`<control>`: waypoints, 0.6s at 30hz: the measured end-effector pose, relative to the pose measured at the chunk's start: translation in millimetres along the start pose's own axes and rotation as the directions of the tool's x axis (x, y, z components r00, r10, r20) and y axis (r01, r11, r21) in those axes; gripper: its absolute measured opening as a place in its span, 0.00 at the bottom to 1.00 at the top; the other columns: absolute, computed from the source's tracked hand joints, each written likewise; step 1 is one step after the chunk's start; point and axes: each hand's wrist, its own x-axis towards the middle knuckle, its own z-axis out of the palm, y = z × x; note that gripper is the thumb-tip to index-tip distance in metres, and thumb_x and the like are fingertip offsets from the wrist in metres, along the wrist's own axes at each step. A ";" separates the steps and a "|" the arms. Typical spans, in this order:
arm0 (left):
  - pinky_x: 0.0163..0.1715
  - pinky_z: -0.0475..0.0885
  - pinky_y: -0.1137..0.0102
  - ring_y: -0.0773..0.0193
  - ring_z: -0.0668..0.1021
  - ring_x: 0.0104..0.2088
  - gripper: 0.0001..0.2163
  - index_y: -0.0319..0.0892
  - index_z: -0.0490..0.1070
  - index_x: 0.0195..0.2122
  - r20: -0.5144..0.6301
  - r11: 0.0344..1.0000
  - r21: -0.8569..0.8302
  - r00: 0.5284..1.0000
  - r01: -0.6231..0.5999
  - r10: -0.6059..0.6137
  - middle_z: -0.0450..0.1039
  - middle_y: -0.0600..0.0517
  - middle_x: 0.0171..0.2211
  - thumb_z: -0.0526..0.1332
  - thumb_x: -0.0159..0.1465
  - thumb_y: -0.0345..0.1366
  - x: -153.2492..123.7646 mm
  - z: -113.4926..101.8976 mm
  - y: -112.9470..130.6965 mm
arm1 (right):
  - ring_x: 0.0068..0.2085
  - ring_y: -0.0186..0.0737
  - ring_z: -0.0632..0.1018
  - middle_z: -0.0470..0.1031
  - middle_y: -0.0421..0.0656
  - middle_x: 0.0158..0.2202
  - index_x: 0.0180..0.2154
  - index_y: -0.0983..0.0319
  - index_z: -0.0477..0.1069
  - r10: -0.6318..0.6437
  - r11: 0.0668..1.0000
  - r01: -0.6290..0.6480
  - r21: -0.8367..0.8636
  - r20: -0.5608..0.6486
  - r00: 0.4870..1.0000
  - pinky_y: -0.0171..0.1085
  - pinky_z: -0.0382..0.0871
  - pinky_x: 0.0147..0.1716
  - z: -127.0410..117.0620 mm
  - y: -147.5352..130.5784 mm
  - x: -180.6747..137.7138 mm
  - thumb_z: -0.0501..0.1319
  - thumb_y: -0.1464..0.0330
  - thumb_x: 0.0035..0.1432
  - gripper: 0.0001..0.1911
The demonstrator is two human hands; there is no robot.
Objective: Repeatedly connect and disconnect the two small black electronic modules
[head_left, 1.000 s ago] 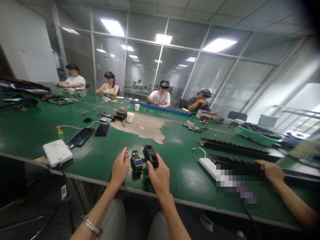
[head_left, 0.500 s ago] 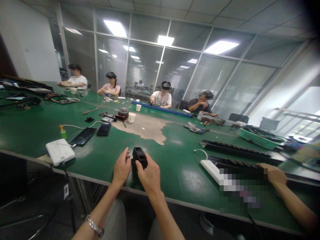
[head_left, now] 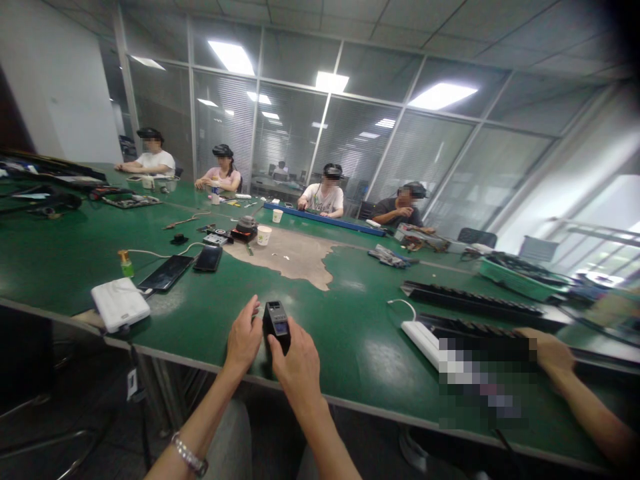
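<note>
A black boxy handheld device (head_left: 276, 319), with a small bluish screen on its sloping top face, stands tilted near the front edge of the green table. My right hand (head_left: 299, 353) grips its right side, thumb in front and fingers behind. To the left of the device, my left hand (head_left: 244, 339) is held with fingers stretched forward and slightly curved, apart from the device. Nothing shows in that hand; its palm side is partly hidden.
Left on the green table (head_left: 210, 313) are a white power bank (head_left: 120, 304), two dark phones (head_left: 167, 272) and a small green bottle (head_left: 126, 264). A paper cup (head_left: 264, 235) stands farther back. At right, another person's hand (head_left: 553, 350) is by black strips (head_left: 475, 298). Several people sit opposite.
The black device has tilted in my right hand, so its top face and screen now show more. My left hand has barely moved.
</note>
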 end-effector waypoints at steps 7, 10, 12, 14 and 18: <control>0.59 0.64 0.59 0.59 0.73 0.56 0.24 0.39 0.61 0.61 0.011 0.999 0.037 1.000 0.002 -0.003 0.71 0.43 0.56 0.51 0.63 0.30 0.5 0.9 -0.1 | 0.47 0.51 0.76 0.76 0.56 0.47 0.56 0.69 0.66 0.038 0.997 -0.036 -0.073 0.017 0.999 0.42 0.68 0.47 -3.7 -3.9 5.5 0.58 0.59 0.61 0.27; 0.59 0.65 0.60 0.59 0.74 0.55 0.24 0.40 0.62 0.61 0.006 1.000 0.026 1.000 -0.007 0.007 0.71 0.44 0.55 0.51 0.63 0.30 0.4 1.4 -0.7 | 0.44 0.50 0.78 0.77 0.53 0.42 0.55 0.66 0.68 0.070 0.993 -0.064 -0.100 0.054 0.996 0.41 0.68 0.44 -7.4 -6.5 5.3 0.58 0.60 0.62 0.23; 0.59 0.65 0.60 0.59 0.74 0.55 0.24 0.40 0.62 0.61 0.006 1.000 0.023 1.000 -0.005 0.005 0.72 0.44 0.55 0.51 0.63 0.30 0.3 1.5 -1.2 | 0.43 0.50 0.78 0.78 0.52 0.41 0.54 0.65 0.68 0.083 0.991 -0.075 -0.111 0.065 0.994 0.40 0.68 0.43 -9.1 -7.3 4.9 0.58 0.60 0.62 0.22; 0.59 0.65 0.60 0.59 0.74 0.55 0.24 0.39 0.62 0.61 0.006 1.000 0.029 1.000 0.001 -0.001 0.72 0.44 0.55 0.51 0.63 0.30 0.4 1.8 -2.0 | 0.44 0.50 0.78 0.78 0.52 0.40 0.55 0.65 0.67 0.083 0.991 -0.075 -0.112 0.071 0.994 0.40 0.68 0.43 -9.4 -7.1 4.4 0.58 0.60 0.62 0.23; 0.59 0.65 0.60 0.59 0.74 0.55 0.24 0.40 0.62 0.61 0.000 1.000 0.029 1.000 -0.001 0.001 0.72 0.44 0.55 0.51 0.63 0.31 1.0 2.7 -3.4 | 0.47 0.51 0.77 0.76 0.55 0.45 0.57 0.68 0.65 0.072 0.993 -0.067 -0.096 0.041 0.997 0.41 0.68 0.45 -7.6 -4.5 3.6 0.59 0.58 0.61 0.28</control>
